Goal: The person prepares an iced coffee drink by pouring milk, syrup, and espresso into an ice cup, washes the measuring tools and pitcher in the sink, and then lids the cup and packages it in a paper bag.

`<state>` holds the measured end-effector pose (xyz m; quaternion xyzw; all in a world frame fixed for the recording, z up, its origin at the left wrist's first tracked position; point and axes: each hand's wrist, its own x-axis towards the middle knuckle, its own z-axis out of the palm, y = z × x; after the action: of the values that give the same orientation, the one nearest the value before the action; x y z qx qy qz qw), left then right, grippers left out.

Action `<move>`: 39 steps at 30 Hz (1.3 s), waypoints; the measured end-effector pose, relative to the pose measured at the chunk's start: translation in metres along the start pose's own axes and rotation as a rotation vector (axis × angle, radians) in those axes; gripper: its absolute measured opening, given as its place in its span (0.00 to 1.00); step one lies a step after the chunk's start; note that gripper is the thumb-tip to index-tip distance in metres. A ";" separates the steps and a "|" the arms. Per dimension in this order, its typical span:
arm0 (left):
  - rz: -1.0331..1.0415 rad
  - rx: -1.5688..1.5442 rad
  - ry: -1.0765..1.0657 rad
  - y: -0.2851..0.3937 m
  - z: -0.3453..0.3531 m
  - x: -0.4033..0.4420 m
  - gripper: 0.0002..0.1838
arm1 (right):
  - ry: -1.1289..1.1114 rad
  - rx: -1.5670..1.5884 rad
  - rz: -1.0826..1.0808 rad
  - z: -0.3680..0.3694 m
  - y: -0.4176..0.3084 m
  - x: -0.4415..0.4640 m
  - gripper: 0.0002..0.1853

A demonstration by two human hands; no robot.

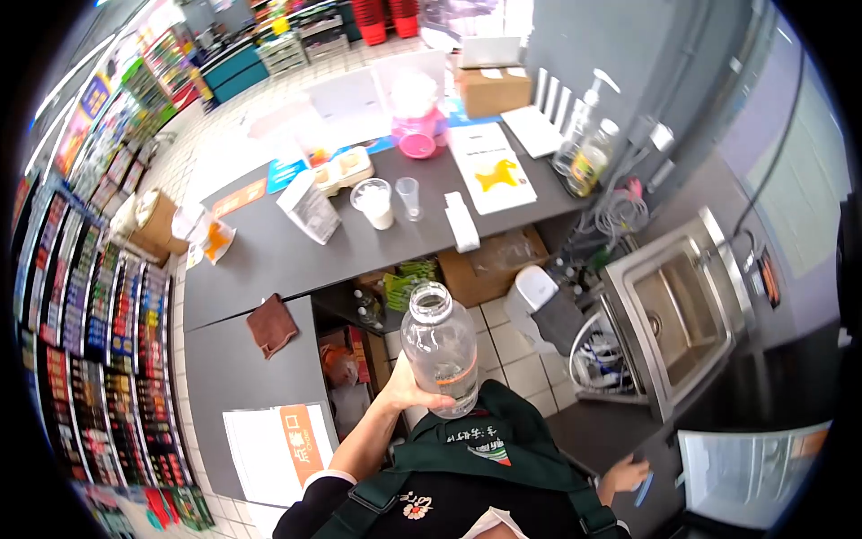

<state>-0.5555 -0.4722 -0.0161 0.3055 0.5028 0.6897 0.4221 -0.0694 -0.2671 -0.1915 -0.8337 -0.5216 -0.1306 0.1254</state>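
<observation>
My left hand (415, 388) is wrapped round the lower part of a large clear bottle (442, 346). The bottle stands nearly upright in front of my dark green apron (489, 431), its mouth uncapped and an orange mark on its side. Down at the lower right, my right hand (624, 473) has its fingers curled in beside a narrow light-blue piece (644, 489). That piece is too small to name, and whether the fingers fully grip it is hard to make out. A clear-lidded box (750, 472) is close to this hand.
A steel sink (678, 305) is on the right. The grey counter (260, 287) holds a white-filled cup (379, 208), a clear cup (409, 196), a brown cloth (271, 325), a pink container (418, 135) and pump bottles (588, 157). Below sits a white bin (530, 305).
</observation>
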 end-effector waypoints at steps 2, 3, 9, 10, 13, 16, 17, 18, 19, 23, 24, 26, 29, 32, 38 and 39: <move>0.070 -0.001 0.096 0.004 -0.008 -0.003 0.52 | -0.028 0.035 0.067 -0.012 -0.004 0.003 0.17; 0.060 0.033 0.118 0.005 -0.016 -0.006 0.52 | -0.022 0.023 0.063 -0.014 -0.007 0.006 0.17; 0.134 -0.038 0.294 0.021 -0.029 0.002 0.47 | -0.009 0.043 -0.049 0.001 -0.055 0.027 0.16; 0.141 -0.033 0.312 0.025 -0.032 0.006 0.47 | -0.015 0.069 -0.093 0.007 -0.069 0.032 0.15; 0.056 0.072 0.275 0.030 -0.039 0.018 0.47 | -0.027 0.132 -0.209 0.026 -0.102 0.048 0.13; 0.043 0.051 0.308 0.031 -0.036 0.031 0.48 | -0.021 0.181 -0.312 0.042 -0.126 0.072 0.12; 0.019 0.057 0.327 0.024 -0.038 0.033 0.49 | -0.021 0.193 -0.335 0.047 -0.129 0.076 0.11; 0.014 0.056 0.309 0.024 -0.036 0.033 0.49 | -0.018 0.203 -0.345 0.051 -0.127 0.079 0.11; 0.015 0.086 0.328 0.026 -0.034 0.035 0.50 | -0.010 0.210 -0.340 0.054 -0.121 0.079 0.10; 0.024 0.289 0.210 -0.008 -0.050 0.032 0.47 | -0.085 0.434 -0.158 0.063 -0.121 0.067 0.05; -0.045 0.164 0.213 -0.001 -0.042 0.033 0.46 | -0.071 0.575 -0.130 0.047 -0.123 0.055 0.04; -0.157 0.183 0.205 -0.002 -0.044 0.029 0.46 | -0.095 0.724 -0.112 0.024 -0.102 0.031 0.03; 0.041 0.098 0.067 -0.017 -0.029 0.044 0.51 | -0.249 0.800 0.046 -0.009 -0.048 -0.028 0.03; 0.058 0.127 -0.066 -0.039 -0.006 0.072 0.51 | -0.468 0.876 0.227 -0.047 0.029 -0.091 0.06; 0.092 0.182 -0.305 -0.060 0.077 0.096 0.50 | -0.538 0.963 1.269 -0.123 0.196 -0.199 0.06; 0.101 0.187 -0.330 -0.062 0.089 0.094 0.50 | -0.449 1.011 1.353 -0.132 0.228 -0.210 0.06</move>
<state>-0.5059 -0.3411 -0.0475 0.4771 0.4726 0.6008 0.4337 0.0364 -0.5854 -0.1584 -0.8150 0.0774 0.3862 0.4251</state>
